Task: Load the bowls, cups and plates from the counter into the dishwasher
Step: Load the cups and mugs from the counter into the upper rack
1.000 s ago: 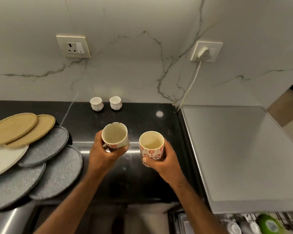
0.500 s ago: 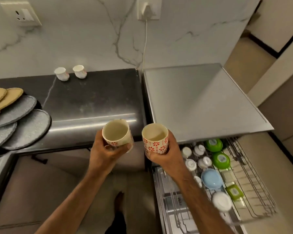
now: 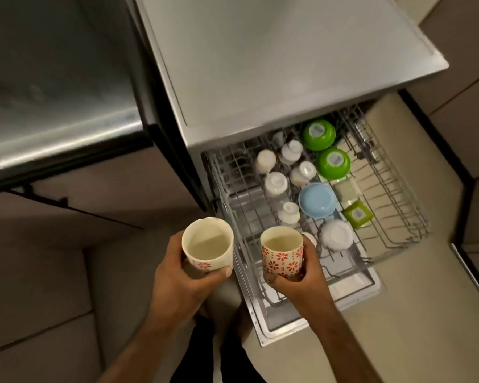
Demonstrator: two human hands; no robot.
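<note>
Rear of the dishwasher rack (image 3: 393, 189) hidden under the steel top (image 3: 274, 64), white cup (image 3: 312, 239) mostly behind the right hand (image 3: 307, 280), dark counter (image 3: 53, 78) blurred, cut off left

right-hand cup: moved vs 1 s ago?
Yes. The right hand carried the right cup off the black counter to above the near-left corner of the pulled-out dishwasher rack.

You hold two cream cups printed with red flowers, both mouth-up and apart. The left cup (image 3: 207, 246) sits in your left hand (image 3: 183, 286). The right cup (image 3: 282, 251), at its 3 o'clock, sits in your right hand (image 3: 304, 280) over the 7 o'clock corner of the dishwasher rack (image 3: 393, 205). Inverted green bowls (image 3: 318, 135) and a blue bowl (image 3: 317, 200) lie at the cups' 1 o'clock.
</note>
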